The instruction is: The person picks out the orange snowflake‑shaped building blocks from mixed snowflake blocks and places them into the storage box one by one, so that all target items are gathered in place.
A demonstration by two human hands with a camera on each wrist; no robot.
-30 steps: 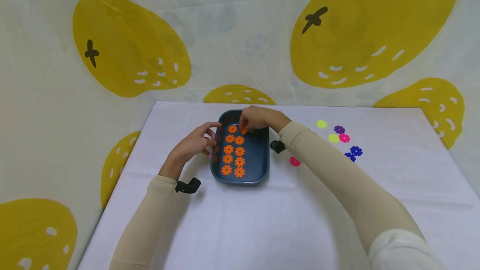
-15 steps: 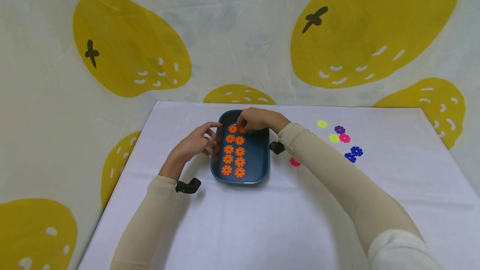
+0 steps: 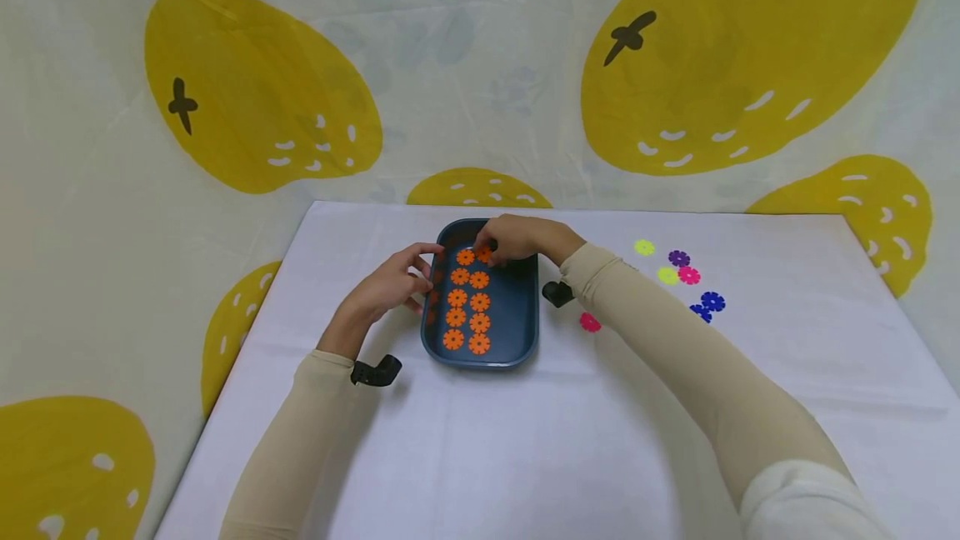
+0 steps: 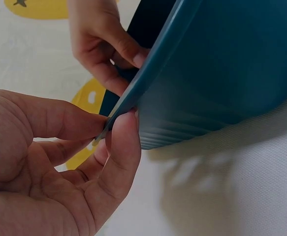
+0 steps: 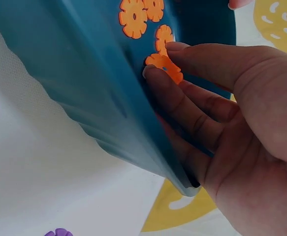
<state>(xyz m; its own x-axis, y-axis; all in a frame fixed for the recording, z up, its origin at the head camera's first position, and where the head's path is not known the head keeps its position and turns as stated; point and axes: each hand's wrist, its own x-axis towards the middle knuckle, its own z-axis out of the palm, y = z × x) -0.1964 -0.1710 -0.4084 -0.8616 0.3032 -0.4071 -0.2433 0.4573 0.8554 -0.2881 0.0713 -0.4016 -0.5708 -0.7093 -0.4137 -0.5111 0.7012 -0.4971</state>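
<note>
A dark blue rectangular tray [image 3: 517, 332] stands lengthwise on the table. Inside lie orange flower-shaped slotted discs [image 3: 457, 317] in two columns on its left and middle. My left hand [image 3: 386, 283] pinches the tray's left rim [image 4: 148, 71] between thumb and fingers. Over the far end of the tray, my right hand [image 3: 525, 237] holds the orange slotted disc [image 5: 173, 73] at the top of the second column between thumb and fingertip. That disc is close over the tray floor, overlapping its neighbour in the right wrist view.
Right of the tray lie loose slotted discs: yellow [image 3: 644, 247], purple [image 3: 678, 259], pink [image 3: 590, 322] and blue [image 3: 713, 302]. The right forearm [image 3: 660, 357] passes just in front of them. A patterned cloth [image 3: 480, 107] hangs behind the white-covered table [image 3: 450, 457].
My right hand has shifted slightly left with the orange slotted disc, bringing it beside the top disc of the left column. My left hand keeps its place on the rim.
</note>
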